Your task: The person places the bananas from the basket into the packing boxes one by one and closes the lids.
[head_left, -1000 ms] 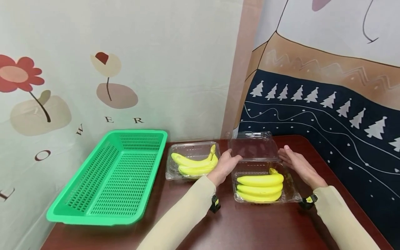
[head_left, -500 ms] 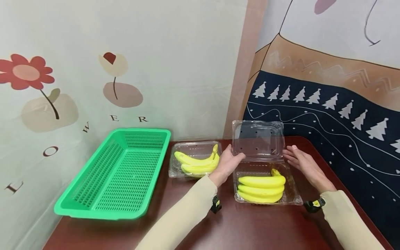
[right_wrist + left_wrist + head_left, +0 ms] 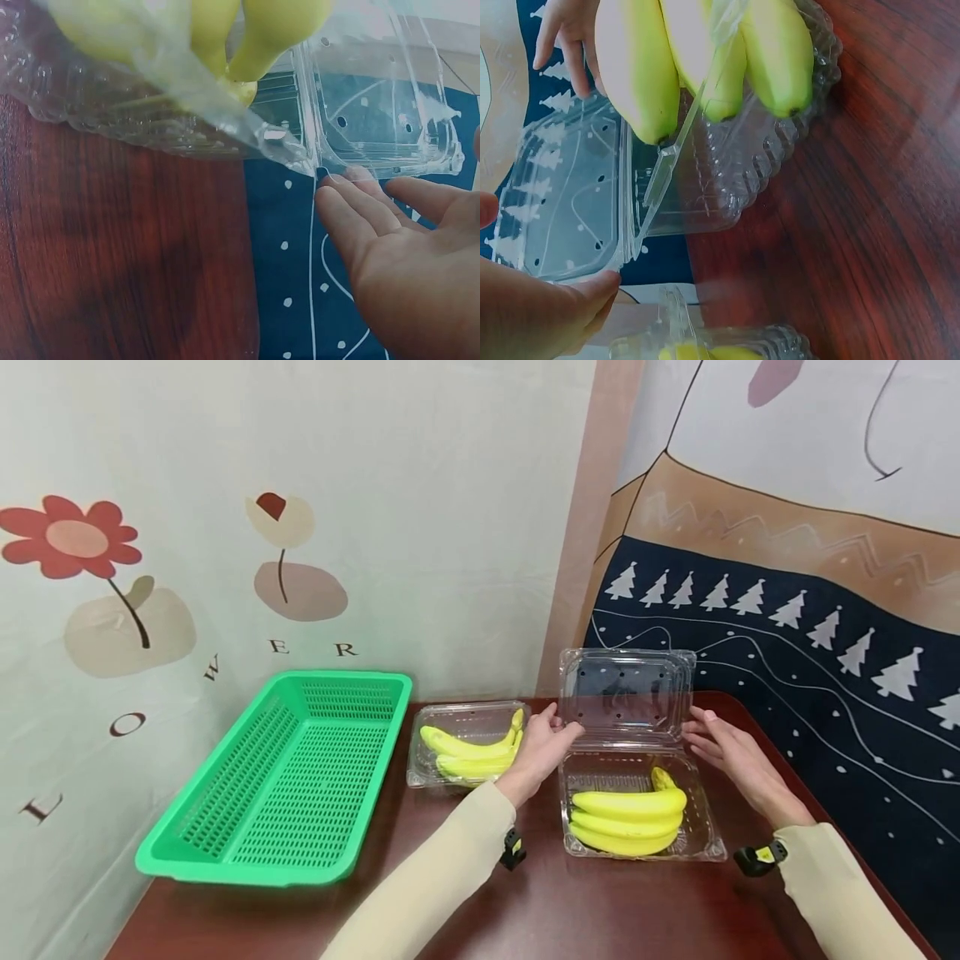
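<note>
A clear plastic clamshell box point(image 3: 702, 827) lies on the table with a bunch of yellow bananas point(image 3: 628, 821) in its base. Its lid point(image 3: 628, 697) stands raised at the back, hinged to the base. At the lid's left edge is my left hand point(image 3: 534, 757); in the left wrist view a fingertip point(image 3: 600, 283) touches the lid's lower corner. Across from it, my right hand point(image 3: 738, 762) has its fingers extended, with the fingertips point(image 3: 330, 196) at the lid's lower corner by the hinge. Neither hand visibly pinches the lid.
A second clear box point(image 3: 420, 760) with bananas point(image 3: 468, 752) stands left of my left hand, partly hidden by it. Further left is a green perforated plastic basket point(image 3: 345, 860). A printed curtain point(image 3: 450, 568) hangs behind the dark red table point(image 3: 585, 910).
The lid has risen from lying back to standing nearly upright. Both hands stay at its sides, the right one a little further right. The head view has shifted slightly.
</note>
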The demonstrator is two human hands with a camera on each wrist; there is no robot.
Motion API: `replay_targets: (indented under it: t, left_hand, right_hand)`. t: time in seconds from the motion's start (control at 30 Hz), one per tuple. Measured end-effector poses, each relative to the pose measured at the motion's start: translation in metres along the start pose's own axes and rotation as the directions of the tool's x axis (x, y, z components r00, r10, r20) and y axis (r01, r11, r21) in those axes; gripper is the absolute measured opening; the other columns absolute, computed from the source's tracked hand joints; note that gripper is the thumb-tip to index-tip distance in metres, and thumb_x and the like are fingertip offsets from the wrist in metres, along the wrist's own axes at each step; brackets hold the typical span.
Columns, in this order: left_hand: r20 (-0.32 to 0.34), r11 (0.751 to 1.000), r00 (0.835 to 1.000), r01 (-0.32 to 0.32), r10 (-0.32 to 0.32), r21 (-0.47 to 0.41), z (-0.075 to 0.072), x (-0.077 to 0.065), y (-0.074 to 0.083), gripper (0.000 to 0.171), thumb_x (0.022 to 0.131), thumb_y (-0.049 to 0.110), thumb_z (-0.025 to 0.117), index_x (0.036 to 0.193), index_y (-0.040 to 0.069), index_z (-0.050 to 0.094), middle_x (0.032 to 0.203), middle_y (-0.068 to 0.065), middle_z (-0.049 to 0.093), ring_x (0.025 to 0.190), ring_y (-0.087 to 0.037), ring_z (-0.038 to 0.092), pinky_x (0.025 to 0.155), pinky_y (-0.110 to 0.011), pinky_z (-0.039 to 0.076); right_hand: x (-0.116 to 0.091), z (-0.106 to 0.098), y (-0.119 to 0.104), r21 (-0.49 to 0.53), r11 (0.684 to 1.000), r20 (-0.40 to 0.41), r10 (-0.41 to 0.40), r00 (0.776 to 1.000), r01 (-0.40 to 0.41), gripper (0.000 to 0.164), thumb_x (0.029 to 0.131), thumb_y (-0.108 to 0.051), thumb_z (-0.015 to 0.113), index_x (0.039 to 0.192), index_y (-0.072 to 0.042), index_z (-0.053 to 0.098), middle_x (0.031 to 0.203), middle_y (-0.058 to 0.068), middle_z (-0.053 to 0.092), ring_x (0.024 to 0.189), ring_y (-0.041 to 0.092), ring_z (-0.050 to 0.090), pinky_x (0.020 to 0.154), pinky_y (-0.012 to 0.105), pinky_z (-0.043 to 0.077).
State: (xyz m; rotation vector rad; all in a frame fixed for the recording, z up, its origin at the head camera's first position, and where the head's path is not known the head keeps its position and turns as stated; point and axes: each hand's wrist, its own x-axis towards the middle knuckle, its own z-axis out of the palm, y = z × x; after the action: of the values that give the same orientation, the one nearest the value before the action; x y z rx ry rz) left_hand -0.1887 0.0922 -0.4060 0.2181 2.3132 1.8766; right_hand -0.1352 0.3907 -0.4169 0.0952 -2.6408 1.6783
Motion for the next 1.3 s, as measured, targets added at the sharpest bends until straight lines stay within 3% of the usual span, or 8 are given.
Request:
replay_targets:
  t: [0.07,0.17,0.8,0.87,0.97,1.07,1.17,1.3]
  left_hand:
    - [-0.006,1.000,1.000,-0.014,0.014,0.010,-0.002,-0.001,0.000,0.076,0.091,0.026,0.067,0.157,-0.001,0.039,0.135,-0.014,0.057,0.114,-0.018,0.059,0.103,-0.037,0.050]
    - [-0.015,0.999,0.999,-0.037,0.037,0.013,-0.003,-0.002,-0.003,0.070,0.093,0.027,0.066,0.155,0.001,0.044,0.138,-0.015,0.057,0.126,-0.027,0.058,0.108,-0.043,0.048]
    - [0.079,0.989,0.987,-0.145,0.142,0.025,-0.021,-0.018,-0.008,0.068,0.096,0.033,0.059,0.155,0.003,0.043,0.153,-0.016,0.051,0.142,-0.032,0.049,0.115,-0.043,0.042]
    - [0.090,0.988,0.985,-0.153,0.150,0.028,-0.021,-0.020,-0.007,0.068,0.096,0.034,0.059,0.155,0.003,0.043,0.154,-0.016,0.051,0.142,-0.031,0.049,0.115,-0.043,0.042]
    - [0.101,0.985,0.981,-0.170,0.168,0.011,-0.022,-0.023,-0.006,0.067,0.096,0.033,0.059,0.154,0.003,0.044,0.154,-0.016,0.051,0.142,-0.031,0.049,0.116,-0.042,0.041]
    - [0.111,0.982,0.976,-0.188,0.187,-0.001,-0.023,-0.026,-0.006,0.065,0.096,0.032,0.059,0.153,0.003,0.046,0.154,-0.017,0.051,0.143,-0.030,0.048,0.117,-0.041,0.040]
    - [0.132,0.981,0.973,-0.193,0.190,0.006,-0.025,-0.029,-0.006,0.066,0.097,0.033,0.058,0.154,0.004,0.044,0.156,-0.016,0.049,0.145,-0.029,0.045,0.118,-0.041,0.038]
    - [0.152,0.980,0.969,-0.197,0.193,0.014,-0.029,-0.034,-0.005,0.067,0.099,0.038,0.055,0.156,0.005,0.043,0.157,-0.013,0.048,0.146,-0.026,0.044,0.118,-0.042,0.038]
  right_hand:
    - [-0.001,0.001,-0.002,0.000,1.000,-0.003,-0.002,1.000,0.002,0.077,0.110,-0.055,0.023,0.164,0.000,0.018,0.154,0.035,0.038,0.143,0.053,0.036,0.101,0.022,0.047]
    - [-0.003,0.002,-0.002,-0.014,1.000,-0.010,0.001,1.000,-0.001,0.077,0.110,-0.055,0.023,0.164,-0.001,0.018,0.155,0.034,0.038,0.143,0.052,0.037,0.102,0.022,0.047]
    - [-0.017,0.007,-0.008,-0.029,0.998,-0.014,-0.056,0.998,0.055,0.071,0.113,-0.048,0.021,0.162,0.004,0.023,0.158,0.033,0.037,0.143,0.051,0.037,0.095,0.010,0.046]
    - [-0.019,0.007,-0.007,-0.031,0.997,-0.021,-0.074,0.997,0.074,0.070,0.113,-0.046,0.021,0.161,0.005,0.023,0.157,0.034,0.037,0.142,0.042,0.044,0.095,0.009,0.046]
    - [-0.022,0.007,-0.005,0.008,0.994,-0.022,-0.107,0.994,0.107,0.068,0.114,-0.043,0.022,0.160,0.007,0.025,0.156,0.037,0.036,0.135,0.014,0.055,0.095,0.009,0.046]
    - [-0.024,0.007,-0.004,0.045,0.989,-0.020,-0.140,0.990,0.141,0.067,0.114,-0.041,0.022,0.158,0.010,0.025,0.155,0.039,0.035,0.124,-0.009,0.053,0.096,0.009,0.046]
    - [-0.027,0.007,-0.005,0.066,0.984,-0.026,-0.164,0.986,0.166,0.066,0.115,-0.039,0.023,0.158,0.011,0.026,0.155,0.031,0.041,0.122,-0.013,0.052,0.096,0.009,0.046]
    - [-0.031,0.007,-0.007,0.099,0.978,-0.037,-0.182,0.983,0.185,0.065,0.115,-0.038,0.025,0.157,0.010,0.028,0.149,0.003,0.053,0.123,-0.012,0.054,0.097,0.009,0.045]
